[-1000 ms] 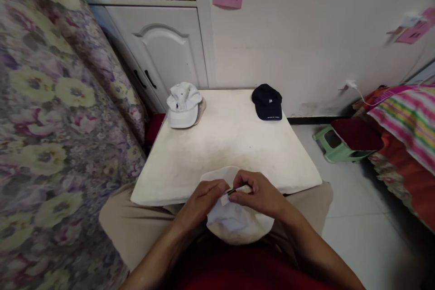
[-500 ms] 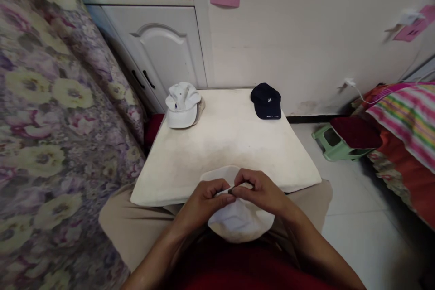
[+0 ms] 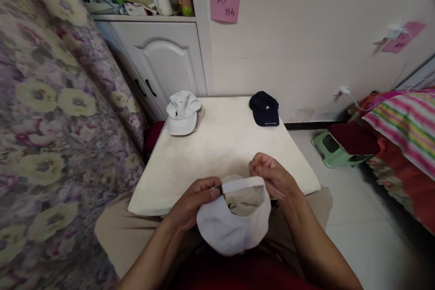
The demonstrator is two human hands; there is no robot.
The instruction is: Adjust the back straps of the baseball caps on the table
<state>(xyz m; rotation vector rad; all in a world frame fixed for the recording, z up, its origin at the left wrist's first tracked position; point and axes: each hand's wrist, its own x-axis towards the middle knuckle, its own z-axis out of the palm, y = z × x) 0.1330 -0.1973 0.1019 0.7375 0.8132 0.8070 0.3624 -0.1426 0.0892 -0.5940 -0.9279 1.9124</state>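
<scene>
I hold a white cap (image 3: 227, 226) over my lap at the near edge of a white low table (image 3: 217, 145). My left hand (image 3: 193, 201) pinches the left end of the cap's back strap. My right hand (image 3: 275, 179) is closed on the strap's right end, so the rear opening faces up. On the far side of the table lie another white cap (image 3: 183, 112) at the left and a dark navy cap (image 3: 265, 108) at the right.
A floral bed cover (image 3: 50, 122) fills the left. A white cabinet (image 3: 163, 59) stands behind the table, with a pink note (image 3: 224, 4) on the wall. A green stool (image 3: 335, 149) and a striped blanket (image 3: 404, 122) are at the right.
Both hands were pinching together at the middle of the cap's back. Now they have moved apart and lifted, and the cap's back opening is spread open.
</scene>
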